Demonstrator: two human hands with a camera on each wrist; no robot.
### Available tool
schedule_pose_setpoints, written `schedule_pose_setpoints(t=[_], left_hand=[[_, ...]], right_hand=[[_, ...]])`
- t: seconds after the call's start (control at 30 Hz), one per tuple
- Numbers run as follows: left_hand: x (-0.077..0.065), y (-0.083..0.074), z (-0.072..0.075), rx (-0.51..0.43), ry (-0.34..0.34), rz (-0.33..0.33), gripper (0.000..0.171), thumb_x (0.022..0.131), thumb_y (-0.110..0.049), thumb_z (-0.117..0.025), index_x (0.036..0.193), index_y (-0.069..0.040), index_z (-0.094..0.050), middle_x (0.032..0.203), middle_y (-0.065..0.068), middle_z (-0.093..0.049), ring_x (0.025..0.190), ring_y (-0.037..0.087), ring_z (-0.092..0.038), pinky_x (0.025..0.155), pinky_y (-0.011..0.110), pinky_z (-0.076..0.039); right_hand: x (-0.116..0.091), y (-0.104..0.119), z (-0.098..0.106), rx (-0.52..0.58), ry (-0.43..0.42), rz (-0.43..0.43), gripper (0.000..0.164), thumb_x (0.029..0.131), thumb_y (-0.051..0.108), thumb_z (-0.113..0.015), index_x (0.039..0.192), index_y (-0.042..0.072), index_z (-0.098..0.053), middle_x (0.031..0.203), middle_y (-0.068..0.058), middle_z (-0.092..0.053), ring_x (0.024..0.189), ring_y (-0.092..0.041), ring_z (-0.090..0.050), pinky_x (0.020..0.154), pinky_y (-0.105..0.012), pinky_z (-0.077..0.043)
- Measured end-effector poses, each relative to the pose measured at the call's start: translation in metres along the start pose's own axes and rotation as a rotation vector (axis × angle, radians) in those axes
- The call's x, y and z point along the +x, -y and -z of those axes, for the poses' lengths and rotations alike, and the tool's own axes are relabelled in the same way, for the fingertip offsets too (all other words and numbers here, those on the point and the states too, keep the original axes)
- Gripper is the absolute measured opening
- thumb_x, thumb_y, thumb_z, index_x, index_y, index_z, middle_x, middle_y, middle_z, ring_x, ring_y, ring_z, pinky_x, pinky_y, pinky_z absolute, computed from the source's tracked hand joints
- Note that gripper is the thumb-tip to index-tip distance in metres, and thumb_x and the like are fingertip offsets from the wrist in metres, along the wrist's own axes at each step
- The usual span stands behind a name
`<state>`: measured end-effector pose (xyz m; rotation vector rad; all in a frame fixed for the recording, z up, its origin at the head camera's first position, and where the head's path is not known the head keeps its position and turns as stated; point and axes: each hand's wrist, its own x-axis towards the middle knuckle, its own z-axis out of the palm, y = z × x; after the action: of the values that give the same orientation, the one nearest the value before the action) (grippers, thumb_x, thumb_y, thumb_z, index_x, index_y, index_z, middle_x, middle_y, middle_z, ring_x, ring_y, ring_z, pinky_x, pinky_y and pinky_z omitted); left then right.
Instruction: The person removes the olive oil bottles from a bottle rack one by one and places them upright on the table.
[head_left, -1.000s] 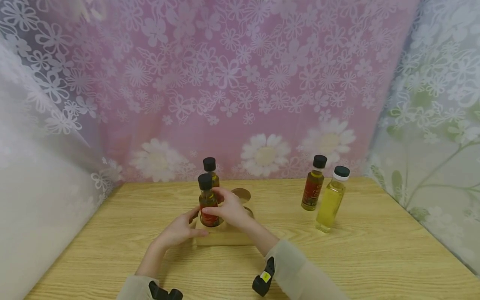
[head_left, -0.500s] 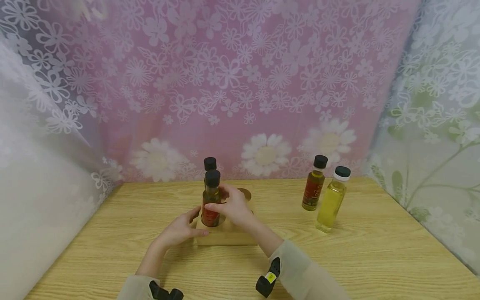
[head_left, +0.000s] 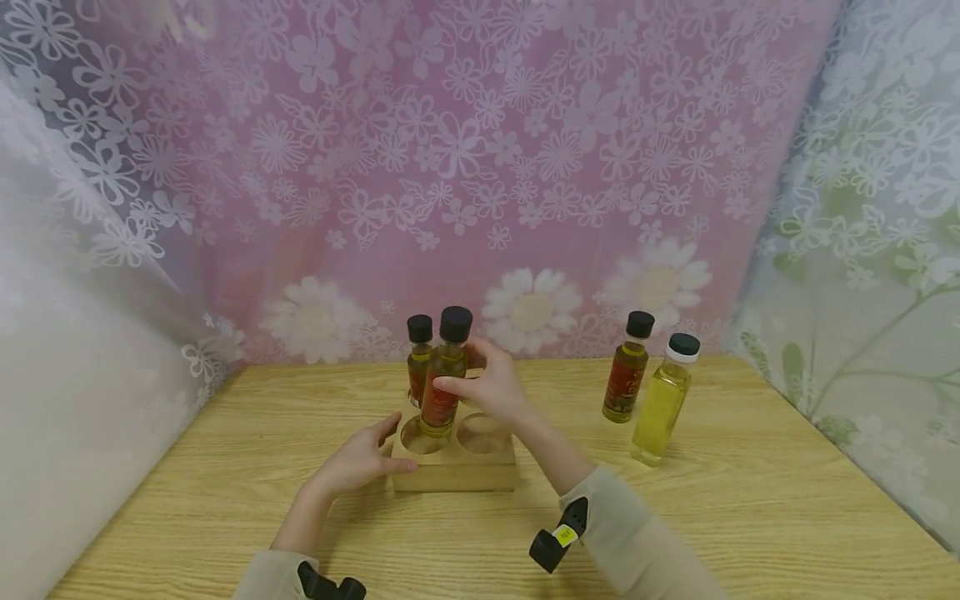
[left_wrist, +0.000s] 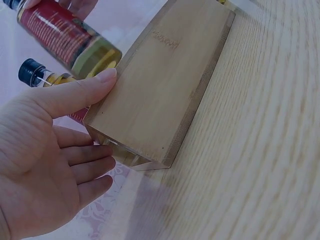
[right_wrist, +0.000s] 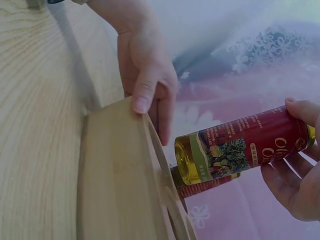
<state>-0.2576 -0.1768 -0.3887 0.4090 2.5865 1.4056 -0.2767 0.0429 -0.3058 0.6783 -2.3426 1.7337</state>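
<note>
The right hand (head_left: 495, 389) pinches an oil bottle (head_left: 441, 403); the spread left hand (head_left: 363, 458) touches the wooden holder (head_left: 457, 477) beneath.

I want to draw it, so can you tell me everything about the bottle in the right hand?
It's a slim round bottle, clear like glass, with a black cap, golden-yellow liquid inside and a red label carrying pale lettering and a leafy picture. It leans slightly, cap toward the right, its base apparently clear of the pale wooden holder, near its front left round hole. The right hand grips it around the label's upper part.
</note>
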Motion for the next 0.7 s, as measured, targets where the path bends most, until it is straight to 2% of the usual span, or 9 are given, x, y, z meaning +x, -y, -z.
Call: schedule_pose_setpoints(t=[0.2,0.43,0.7], left_hand=[[0.001,0.001,0.0,-0.007,0.004,-0.006,0.096,0.076,-0.031,-0.077,0.146,0.003,-0.02,0.149,0.022,-0.021,0.131,0.045,-0.025,0.101,0.054,-0.031],[0.0,0.002,0.0,-0.013,0.009,-0.011,0.096,0.077,-0.031,-0.076,0.146,0.002,-0.019,0.15,0.021,-0.019,0.132,0.044,-0.024,0.101,0.054,-0.031],[-0.001,0.0,0.001,-0.014,0.008,-0.02,0.094,0.078,-0.03,-0.075,0.147,0.001,-0.02,0.15,0.021,-0.02,0.132,0.045,-0.025,0.101,0.055,-0.031]], right_hand=[[0.004,-0.007,0.021,-0.005,-0.035,-0.011,0.047,0.078,0.016,-0.076,0.12,0.007,-0.058,0.107,-0.008,-0.061,0.1,-0.024,-0.055,0.085,-0.043,-0.047],[0.008,-0.015,0.048,0.02,-0.076,-0.022,0.048,0.079,0.013,-0.074,0.121,0.001,-0.055,0.11,-0.016,-0.058,0.099,-0.032,-0.058,0.085,-0.043,-0.048],[0.011,-0.03,0.076,-0.057,-0.142,-0.05,0.046,0.082,0.014,-0.072,0.123,0.002,-0.054,0.113,-0.017,-0.055,0.105,-0.032,-0.052,0.089,-0.047,-0.044]])
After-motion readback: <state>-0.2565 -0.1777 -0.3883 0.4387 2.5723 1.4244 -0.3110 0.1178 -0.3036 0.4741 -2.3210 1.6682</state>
